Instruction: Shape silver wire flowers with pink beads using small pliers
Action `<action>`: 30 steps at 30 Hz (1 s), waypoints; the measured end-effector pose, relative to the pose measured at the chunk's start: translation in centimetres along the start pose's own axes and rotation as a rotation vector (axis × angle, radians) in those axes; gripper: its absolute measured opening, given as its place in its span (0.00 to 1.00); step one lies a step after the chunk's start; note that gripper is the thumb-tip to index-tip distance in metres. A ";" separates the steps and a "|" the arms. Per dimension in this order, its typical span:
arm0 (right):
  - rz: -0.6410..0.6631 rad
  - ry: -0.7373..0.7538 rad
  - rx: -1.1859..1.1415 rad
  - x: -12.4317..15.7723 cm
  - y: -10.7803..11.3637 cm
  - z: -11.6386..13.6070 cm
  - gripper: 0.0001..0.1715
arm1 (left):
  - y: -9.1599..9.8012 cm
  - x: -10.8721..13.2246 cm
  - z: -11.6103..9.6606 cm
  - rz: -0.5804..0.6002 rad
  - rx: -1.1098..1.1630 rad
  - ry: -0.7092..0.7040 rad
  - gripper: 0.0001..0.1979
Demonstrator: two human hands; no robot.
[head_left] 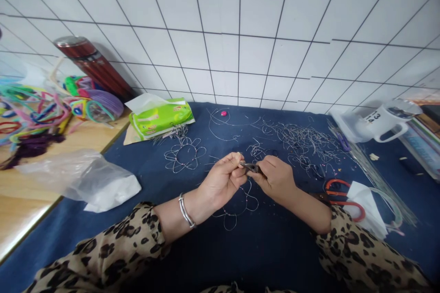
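Observation:
My right hand [277,178] grips a pair of dark pliers [252,167], whose jaws point left. My left hand [222,181] is closed in a pinch on a looped wire frame [246,199], right at the plier tips. The frame's thin petal-like loops hang below my hands, with small pink beads on them. The exact spot between jaws and fingertips is too small to make out. A wire flower [185,158] of similar loops lies on the blue cloth to the left of my hands.
Tangled wire scraps [302,139] spread behind my right hand. Orange-handled scissors [347,203], straight wires [385,187] and a white mug [392,121] are on the right. A green tissue pack [161,119], plastic bag [85,178], red thermos [96,66] and colourful pipe cleaners [34,114] are left.

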State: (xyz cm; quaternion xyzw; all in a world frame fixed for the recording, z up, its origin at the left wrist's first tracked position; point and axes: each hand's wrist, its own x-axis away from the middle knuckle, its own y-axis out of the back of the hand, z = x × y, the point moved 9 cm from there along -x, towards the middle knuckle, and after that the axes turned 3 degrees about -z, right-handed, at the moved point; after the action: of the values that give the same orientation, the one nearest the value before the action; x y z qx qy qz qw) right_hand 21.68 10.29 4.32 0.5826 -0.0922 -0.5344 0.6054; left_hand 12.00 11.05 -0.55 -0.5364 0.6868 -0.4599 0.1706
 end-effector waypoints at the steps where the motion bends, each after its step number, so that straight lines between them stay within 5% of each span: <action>1: 0.007 -0.023 -0.020 0.0 0.0 -0.2 0.19 | 0.2 -0.1 -0.1 -0.007 -0.032 -0.007 0.04; 5: 0.067 -0.140 -0.139 0.0 -0.4 -1.5 0.22 | 1.2 -0.2 -1.0 -0.092 -0.258 -0.095 0.05; 9: 0.136 -0.267 -0.274 0.1 -0.9 -2.7 0.22 | 0.9 0.7 -4.3 -0.189 -0.626 -0.428 0.05; 12: 0.168 -0.302 -0.356 0.2 -1.3 -2.9 0.22 | -0.3 1.3 -5.3 -0.142 -0.894 -0.569 0.05; 18: 0.200 -0.291 -0.441 0.5 -2.0 -2.4 0.23 | -0.6 0.7 -4.0 -0.008 -1.119 -0.479 0.05; 30: 0.495 -0.436 -0.871 1.4 -3.7 -1.0 0.24 | -0.9 0.6 -4.3 0.102 -0.990 -0.524 0.04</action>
State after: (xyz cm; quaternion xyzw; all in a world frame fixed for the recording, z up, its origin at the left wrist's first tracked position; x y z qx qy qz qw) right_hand 21.03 10.80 0.34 0.1146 -0.1203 -0.4732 0.8652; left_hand 9.21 12.45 2.54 -0.6150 0.7803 0.0747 0.0853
